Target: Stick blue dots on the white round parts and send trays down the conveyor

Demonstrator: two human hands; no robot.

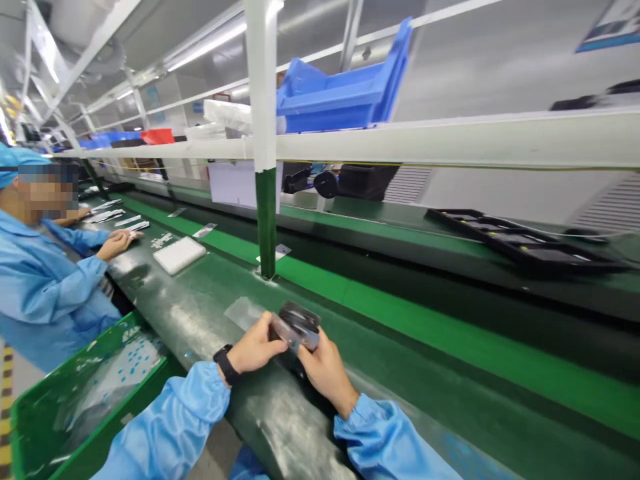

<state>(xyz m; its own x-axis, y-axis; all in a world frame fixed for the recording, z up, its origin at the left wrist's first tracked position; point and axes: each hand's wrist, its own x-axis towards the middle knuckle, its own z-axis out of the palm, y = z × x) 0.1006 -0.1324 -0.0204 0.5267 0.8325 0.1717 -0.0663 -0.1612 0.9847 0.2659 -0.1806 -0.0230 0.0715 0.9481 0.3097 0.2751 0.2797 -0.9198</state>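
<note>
In the head view, both my hands meet over the green bench, fingers pinched. My left hand (257, 347), with a black band on its wrist, grips one end of a clear, shiny plastic piece (286, 331). The other end is between the thumb and fingers of my right hand (327, 373). Right behind the piece are dark glossy flat parts (300, 315), which look stacked; whether my fingers touch them I cannot tell. A clear film sheet (243, 312) lies on the bench just beyond my left hand.
A green crate (30, 407) with film scraps stands at lower left. A co-worker in blue (45, 280) sits to the left. A white block (179, 255) rests on the bench (225, 280). An upright post (267, 220) rises ahead; blue bins (335, 100) sit on the shelf.
</note>
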